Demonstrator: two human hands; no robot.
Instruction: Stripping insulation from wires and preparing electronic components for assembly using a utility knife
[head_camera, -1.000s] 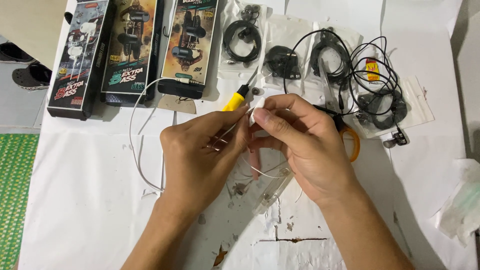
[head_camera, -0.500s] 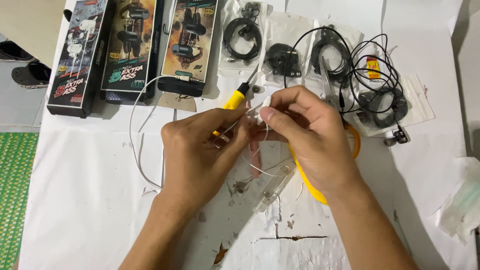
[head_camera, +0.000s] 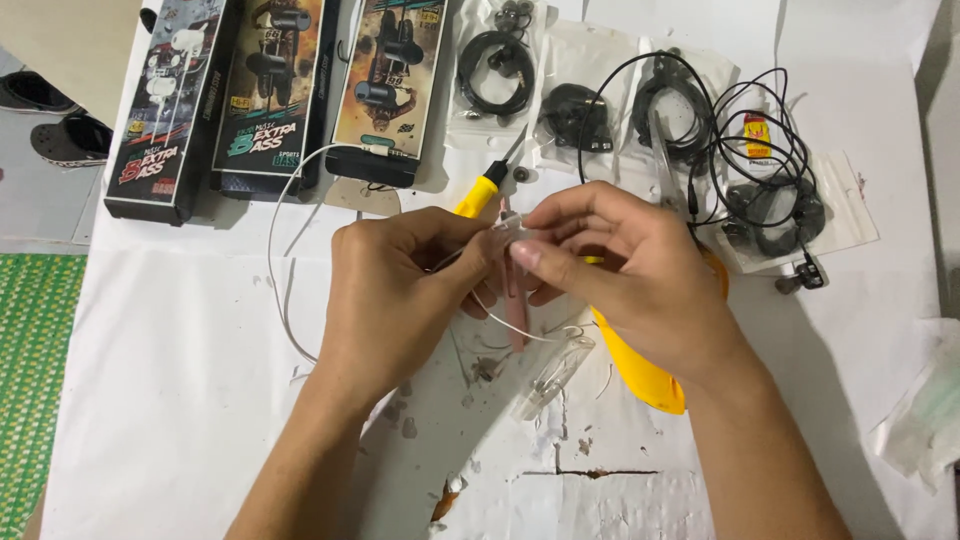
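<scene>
My left hand (head_camera: 400, 290) and my right hand (head_camera: 630, 275) meet over the middle of a white-covered table (head_camera: 170, 400). Together their fingertips pinch a small white earphone piece (head_camera: 505, 232) with a thin white cable (head_camera: 285, 250) that loops out to the left. Under the right hand lies a yellow-handled tool (head_camera: 640, 370). A yellow-handled screwdriver (head_camera: 485, 190) lies just behind the fingers. A pinkish stick (head_camera: 516, 310) and a clear plastic bit (head_camera: 555, 375) lie below the hands.
Three boxed earphone packs (head_camera: 270, 90) stand along the far left. Bagged black earphones (head_camera: 495, 70) and loose black cables (head_camera: 760, 170) fill the far right. Crumpled white wrapping (head_camera: 925, 420) lies at the right edge. Sandals (head_camera: 50, 110) and a green mat (head_camera: 35, 370) are on the floor at left.
Both hands have drawn slightly apart, exposing the white earphone piece between the fingertips. The right hand has shifted up and right, uncovering more of the yellow tool.
</scene>
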